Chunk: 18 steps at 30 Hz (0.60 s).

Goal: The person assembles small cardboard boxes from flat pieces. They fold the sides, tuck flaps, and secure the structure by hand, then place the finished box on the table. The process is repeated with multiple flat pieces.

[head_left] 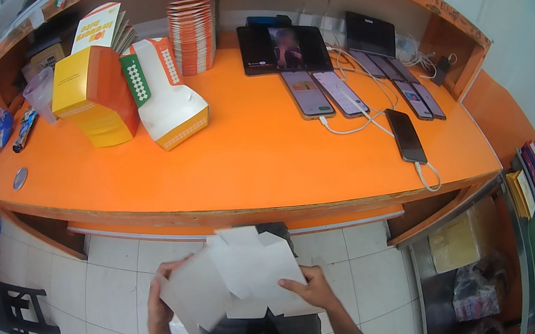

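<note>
Above my lap, in front of the desk, I hold a white cardboard box blank (258,278) with its plain side up and cut flaps along its edges. My left hand (159,300) grips its left edge, fingers partly hidden behind the sheet. At the right edge my right hand (313,289) pinches it, thumb on top and the other fingers underneath. On the desk beyond stands a folded open food carton (172,105), white inside with green, red and yellow sides. Beside it is a stack of nested yellow and red cartons (94,100).
The orange desk (225,167) carries a tall stack of flat cartons (193,27), a tablet (286,47), several phones (307,93) with white cables, and a plastic cup (41,95). A phone (406,137) lies near the front edge. A black stool (23,310) stands at left.
</note>
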### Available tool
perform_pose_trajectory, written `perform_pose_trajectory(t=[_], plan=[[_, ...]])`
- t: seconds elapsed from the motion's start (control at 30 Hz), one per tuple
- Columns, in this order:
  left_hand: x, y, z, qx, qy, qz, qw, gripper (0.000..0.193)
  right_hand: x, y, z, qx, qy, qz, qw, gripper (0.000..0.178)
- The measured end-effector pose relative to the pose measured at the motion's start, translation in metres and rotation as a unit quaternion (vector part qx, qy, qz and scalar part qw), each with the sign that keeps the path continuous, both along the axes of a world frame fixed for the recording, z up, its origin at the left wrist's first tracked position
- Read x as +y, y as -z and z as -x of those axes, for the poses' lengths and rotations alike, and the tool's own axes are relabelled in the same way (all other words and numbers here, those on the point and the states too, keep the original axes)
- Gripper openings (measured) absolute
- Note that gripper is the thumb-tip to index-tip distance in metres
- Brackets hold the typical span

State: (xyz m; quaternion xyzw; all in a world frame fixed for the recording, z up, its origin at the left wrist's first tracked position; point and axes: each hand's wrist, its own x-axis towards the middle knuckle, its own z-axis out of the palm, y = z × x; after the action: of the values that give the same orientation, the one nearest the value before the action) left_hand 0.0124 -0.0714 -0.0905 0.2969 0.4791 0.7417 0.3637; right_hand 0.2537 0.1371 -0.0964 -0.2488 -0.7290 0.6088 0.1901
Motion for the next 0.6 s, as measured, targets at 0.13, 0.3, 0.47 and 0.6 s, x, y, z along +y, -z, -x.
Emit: perform_pose_trajectory(t=[0.13, 0.3, 0.47, 0.6], plan=[[-0.014, -0.002, 0.017, -0.121, 0.326, -0.101, 0.932, 0.106, 0.030, -0.026, -0.017, -0.038, -0.004, -0.072, 0.997, 0.022], [0.028, -0.009, -0.015, 0.062, 0.098, 0.152, 0.982, 0.081, 0.038, -0.059, 0.000, 0.042, -0.023, -0.131, 0.990, 0.022], [0.080, -0.019, -0.017, 0.216, 0.010, 0.308, 0.926, 0.045, 0.043, -0.075, 0.022, 0.132, 0.011, -0.166, 0.977, 0.021], [0.083, -0.019, -0.016, 0.131, 0.020, 0.270, 0.954, 0.037, 0.047, -0.070, 0.023, 0.234, 0.100, 0.055, 0.965, 0.023]])
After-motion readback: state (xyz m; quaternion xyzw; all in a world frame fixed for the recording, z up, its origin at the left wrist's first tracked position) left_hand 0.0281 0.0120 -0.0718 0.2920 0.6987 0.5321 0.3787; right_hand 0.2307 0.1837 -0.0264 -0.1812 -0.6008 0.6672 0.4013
